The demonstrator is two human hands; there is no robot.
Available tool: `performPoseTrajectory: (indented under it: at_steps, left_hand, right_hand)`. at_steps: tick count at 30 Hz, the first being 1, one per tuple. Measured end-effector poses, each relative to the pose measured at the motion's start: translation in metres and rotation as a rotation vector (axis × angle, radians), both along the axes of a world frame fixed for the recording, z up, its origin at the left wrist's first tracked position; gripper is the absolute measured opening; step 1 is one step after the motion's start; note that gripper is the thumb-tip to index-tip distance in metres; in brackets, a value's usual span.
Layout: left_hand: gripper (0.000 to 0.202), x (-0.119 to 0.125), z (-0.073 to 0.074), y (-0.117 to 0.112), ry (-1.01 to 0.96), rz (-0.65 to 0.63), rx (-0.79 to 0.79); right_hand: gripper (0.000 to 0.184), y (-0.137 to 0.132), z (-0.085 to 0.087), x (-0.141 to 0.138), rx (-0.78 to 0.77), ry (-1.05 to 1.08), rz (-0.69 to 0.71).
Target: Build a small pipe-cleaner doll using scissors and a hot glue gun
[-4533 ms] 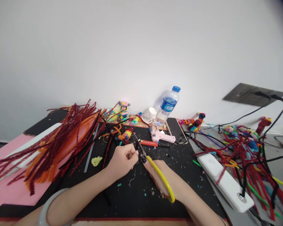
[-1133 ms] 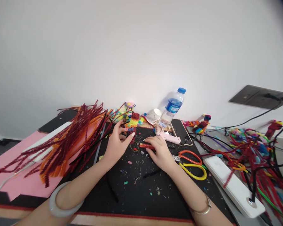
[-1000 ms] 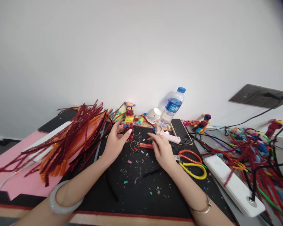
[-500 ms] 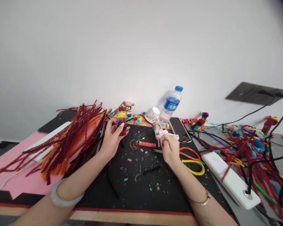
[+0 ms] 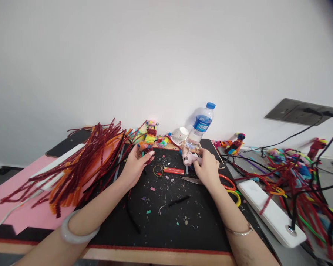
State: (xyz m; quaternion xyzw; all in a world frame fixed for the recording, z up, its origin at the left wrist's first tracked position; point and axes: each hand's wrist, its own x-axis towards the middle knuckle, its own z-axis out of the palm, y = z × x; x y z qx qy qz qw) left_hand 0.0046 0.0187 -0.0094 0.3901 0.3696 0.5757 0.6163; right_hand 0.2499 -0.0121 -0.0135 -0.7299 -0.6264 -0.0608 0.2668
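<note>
My left hand (image 5: 133, 166) is closed round a small pipe-cleaner figure (image 5: 148, 150), dark red with blue and orange parts, mostly covered by the fingers. To the right, my right hand (image 5: 208, 168) has its thumb and fingers on the handle of a pale pink glue gun (image 5: 187, 159), which rests near the back of the black mat. Below that hand lie scissors (image 5: 192, 180) with orange and yellow handles, partly under the wrist. Between the hands is a red strip (image 5: 173, 170), with a thin looped cord (image 5: 157, 170) at its left end.
A bundle of dark red and orange pipe cleaners (image 5: 83, 166) covers the left side. Against the wall stand a water bottle (image 5: 202, 125), a tilted paper cup (image 5: 180, 136) and a finished figure (image 5: 151, 132). A white power strip (image 5: 270, 212) and tangled pipe cleaners (image 5: 299, 184) are at right. Scraps litter the mat (image 5: 166, 232).
My right hand has shifted from a fist at the glue gun's handle to a grip with fingers further round it. My left hand has turned the figure lower, hiding more of it.
</note>
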Motion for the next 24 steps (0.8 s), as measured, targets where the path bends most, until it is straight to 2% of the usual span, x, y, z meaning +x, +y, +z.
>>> performPoseTrajectory:
  at_steps: [2, 6, 10, 15, 19, 24]
  left_hand:
    - [0.036, 0.001, 0.002, -0.004, 0.024, -0.053, -0.013]
    - [0.041, 0.004, 0.003, -0.011, 0.079, -0.143, -0.004]
    - [0.041, 0.006, 0.000, -0.014, 0.151, -0.196, 0.049]
    - [0.039, 0.005, -0.006, -0.011, 0.280, -0.126, 0.127]
    - [0.050, 0.005, -0.008, -0.010, 0.379, -0.085, 0.161]
    - [0.063, 0.005, -0.004, -0.013, 0.460, -0.113, 0.129]
  right_hand:
    - [0.043, 0.003, -0.005, 0.001, -0.082, -0.086, 0.003]
    - [0.049, 0.005, -0.011, 0.003, -0.121, -0.133, 0.016]
    - [0.046, 0.006, -0.009, 0.005, -0.049, -0.159, -0.015]
    - [0.045, 0.005, -0.002, 0.006, 0.111, -0.091, -0.042]
    - [0.032, 0.002, -0.002, 0.007, 0.205, 0.052, 0.090]
    - [0.022, -0.003, -0.007, 0.001, 0.199, 0.289, 0.329]
